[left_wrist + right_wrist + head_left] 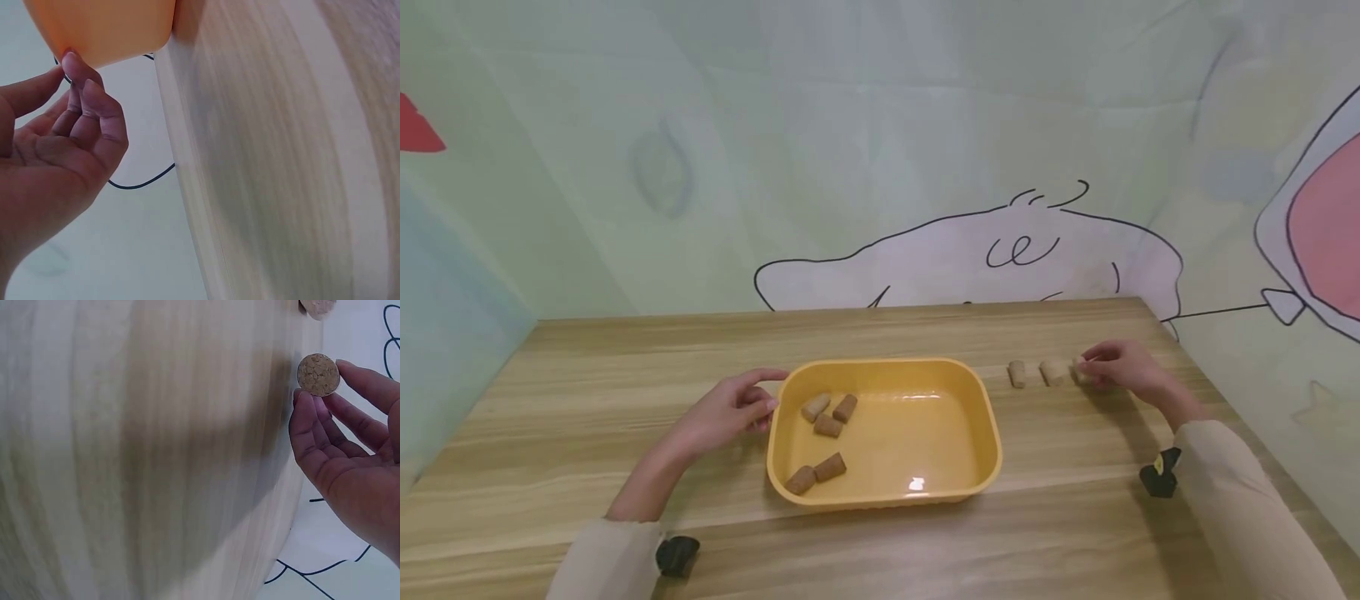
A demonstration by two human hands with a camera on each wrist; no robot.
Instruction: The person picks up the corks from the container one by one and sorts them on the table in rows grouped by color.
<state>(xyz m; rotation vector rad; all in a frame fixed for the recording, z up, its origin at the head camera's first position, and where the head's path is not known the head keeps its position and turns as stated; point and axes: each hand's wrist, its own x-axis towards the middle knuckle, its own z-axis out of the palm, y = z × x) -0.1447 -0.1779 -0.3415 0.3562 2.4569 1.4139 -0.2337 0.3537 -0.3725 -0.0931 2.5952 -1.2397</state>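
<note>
In the head view my right hand pinches a pale cork between thumb and fingertips at the table's right side. The right wrist view shows that cork's round, grainy end. Two more corks stand in a row to its left, a near one and a farther one. My left hand is at the left side of a yellow tray, its fingertips touching the outer wall near the rim. Several corks lie in the tray's left half, one of them light, the others browner.
The wooden table runs back to a pale cloth backdrop with cartoon line drawings. A black device sits at the left sleeve, another at the right.
</note>
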